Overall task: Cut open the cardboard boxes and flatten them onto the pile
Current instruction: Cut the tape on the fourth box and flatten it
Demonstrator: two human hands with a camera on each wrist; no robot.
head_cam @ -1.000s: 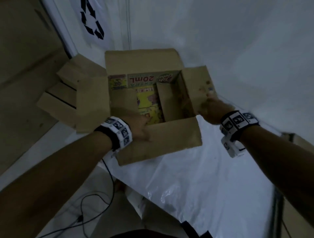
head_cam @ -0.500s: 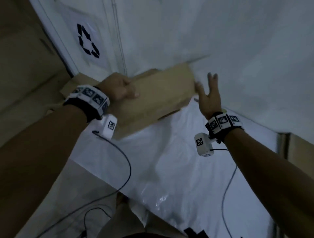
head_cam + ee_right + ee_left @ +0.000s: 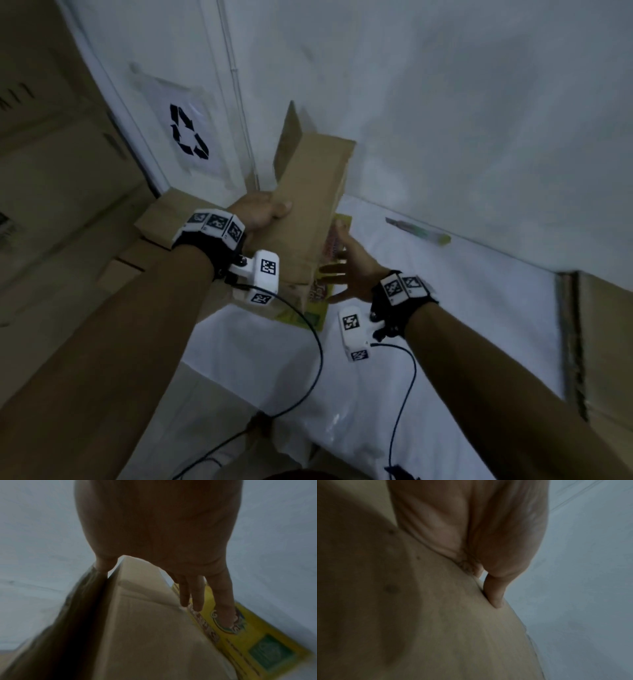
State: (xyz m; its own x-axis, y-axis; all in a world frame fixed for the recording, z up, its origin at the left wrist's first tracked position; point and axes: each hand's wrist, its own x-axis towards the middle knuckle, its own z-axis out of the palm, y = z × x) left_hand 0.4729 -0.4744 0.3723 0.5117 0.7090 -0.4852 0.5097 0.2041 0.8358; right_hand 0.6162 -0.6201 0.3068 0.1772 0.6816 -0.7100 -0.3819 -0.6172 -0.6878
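The right hand (image 3: pixel 352 270), which half a second ago hovered apart from the cardboard box (image 3: pixel 308 212), now lies with spread, straight fingers (image 3: pixel 223 601) against its printed yellow side. The left hand (image 3: pixel 260 214) has kept its grip on the box's left edge with the thumb pressed on the plain face, and the box now stands tilted on end over the white-covered surface (image 3: pixel 445 308), toward its far left corner. I judge that flattening has begun, with the pile (image 3: pixel 154 233) beyond
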